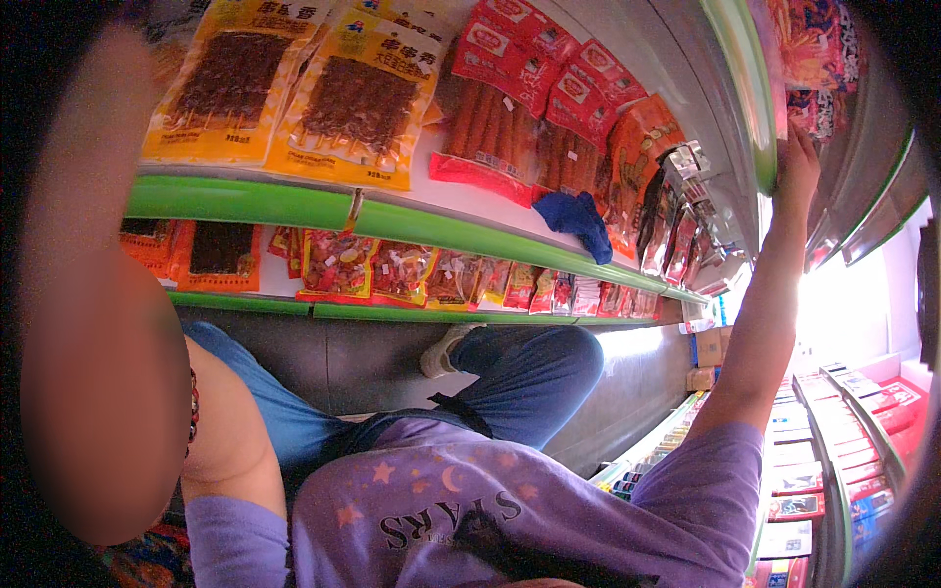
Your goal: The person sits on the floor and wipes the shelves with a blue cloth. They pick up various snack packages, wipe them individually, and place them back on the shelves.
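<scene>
At the upper right, my right hand (801, 162) is at the green edge strip (764, 147) of a higher shelf. Its fingers point up towards red snack packets (820, 110); whether it grips the edge cannot be told. A large blurred shape on the left seems to be my left hand (103, 331), very close to the camera, with a beaded bracelet (194, 404) beside it. What its fingers do cannot be made out. Before me, yellow packs of skewered snacks (353, 103), red packs of sausage-like sticks (489, 140) and a crumpled blue cloth (577, 220) lie on a shelf.
A lower shelf with a green edge (441, 314) holds several small snack bags (338, 264). My bent legs (522, 382) are over the grey tiled floor (382, 367). Another stocked shelf (801, 470) runs along the right, and cardboard boxes (709, 347) stand at the aisle's end.
</scene>
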`<act>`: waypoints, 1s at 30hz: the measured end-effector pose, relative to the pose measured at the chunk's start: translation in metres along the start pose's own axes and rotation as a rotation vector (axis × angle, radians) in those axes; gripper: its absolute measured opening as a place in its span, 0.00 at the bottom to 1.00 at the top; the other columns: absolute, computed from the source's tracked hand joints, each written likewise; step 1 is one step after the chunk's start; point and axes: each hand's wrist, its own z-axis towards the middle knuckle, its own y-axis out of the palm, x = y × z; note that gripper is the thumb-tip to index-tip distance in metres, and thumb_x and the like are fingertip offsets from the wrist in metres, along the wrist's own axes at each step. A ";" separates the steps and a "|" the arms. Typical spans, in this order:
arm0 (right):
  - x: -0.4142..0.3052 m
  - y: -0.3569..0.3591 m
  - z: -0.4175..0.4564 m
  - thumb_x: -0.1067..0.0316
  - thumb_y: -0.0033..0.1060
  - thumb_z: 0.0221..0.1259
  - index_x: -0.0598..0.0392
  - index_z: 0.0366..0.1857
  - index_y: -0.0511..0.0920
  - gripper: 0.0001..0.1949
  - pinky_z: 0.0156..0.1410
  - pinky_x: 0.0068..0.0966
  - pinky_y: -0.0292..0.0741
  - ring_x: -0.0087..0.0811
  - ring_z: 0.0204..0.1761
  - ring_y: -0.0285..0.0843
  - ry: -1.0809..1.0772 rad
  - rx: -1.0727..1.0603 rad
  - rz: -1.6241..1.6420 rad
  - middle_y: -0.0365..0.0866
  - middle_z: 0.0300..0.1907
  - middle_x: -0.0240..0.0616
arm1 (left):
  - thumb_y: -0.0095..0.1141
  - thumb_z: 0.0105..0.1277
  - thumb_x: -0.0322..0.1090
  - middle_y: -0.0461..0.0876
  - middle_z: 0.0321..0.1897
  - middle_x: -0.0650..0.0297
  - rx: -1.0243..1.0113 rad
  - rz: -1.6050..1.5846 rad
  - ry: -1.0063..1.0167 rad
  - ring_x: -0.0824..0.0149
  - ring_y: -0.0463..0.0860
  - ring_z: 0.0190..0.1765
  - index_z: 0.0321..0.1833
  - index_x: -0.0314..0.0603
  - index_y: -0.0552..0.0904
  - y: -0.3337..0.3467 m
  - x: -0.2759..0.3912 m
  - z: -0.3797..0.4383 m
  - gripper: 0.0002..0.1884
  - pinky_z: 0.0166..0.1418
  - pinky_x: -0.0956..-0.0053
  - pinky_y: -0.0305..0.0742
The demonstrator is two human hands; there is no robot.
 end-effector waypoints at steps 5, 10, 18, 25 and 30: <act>-0.010 0.001 0.004 0.68 0.53 0.63 0.60 0.52 0.81 0.16 0.52 0.20 0.71 0.25 0.47 0.76 0.109 0.051 0.217 0.82 0.49 0.38 | 0.63 0.58 0.36 0.72 0.63 0.47 0.000 -0.012 -0.002 0.57 0.75 0.62 0.67 0.30 0.66 0.001 0.001 -0.002 0.35 0.64 0.65 0.69; -0.013 -0.001 -0.002 0.66 0.58 0.60 0.58 0.52 0.81 0.17 0.53 0.23 0.72 0.28 0.47 0.77 0.089 0.044 0.119 0.82 0.50 0.40 | 0.62 0.59 0.36 0.72 0.64 0.47 -0.009 -0.033 -0.016 0.57 0.75 0.62 0.68 0.30 0.65 0.004 0.000 -0.004 0.35 0.65 0.65 0.69; -0.015 -0.007 0.004 0.65 0.59 0.59 0.58 0.52 0.80 0.17 0.49 0.23 0.73 0.28 0.47 0.77 0.040 -0.045 -0.155 0.82 0.50 0.38 | 0.60 0.61 0.35 0.71 0.64 0.47 0.009 -0.057 -0.007 0.57 0.75 0.62 0.68 0.30 0.65 0.001 0.008 0.002 0.33 0.66 0.64 0.68; -0.026 0.006 0.015 0.62 0.64 0.59 0.54 0.62 0.72 0.25 0.41 0.21 0.76 0.26 0.45 0.78 0.551 0.166 0.661 0.81 0.45 0.38 | 0.58 0.63 0.35 0.71 0.65 0.47 0.025 -0.046 -0.091 0.57 0.75 0.63 0.69 0.30 0.64 -0.012 -0.004 0.016 0.32 0.67 0.63 0.68; -0.019 0.002 0.044 0.57 0.61 0.59 0.53 0.63 0.65 0.29 0.44 0.25 0.72 0.30 0.46 0.73 0.582 0.136 0.648 0.75 0.49 0.39 | 0.57 0.64 0.34 0.71 0.65 0.48 -0.051 0.105 -0.089 0.57 0.75 0.62 0.69 0.30 0.64 -0.009 -0.009 0.023 0.32 0.67 0.63 0.68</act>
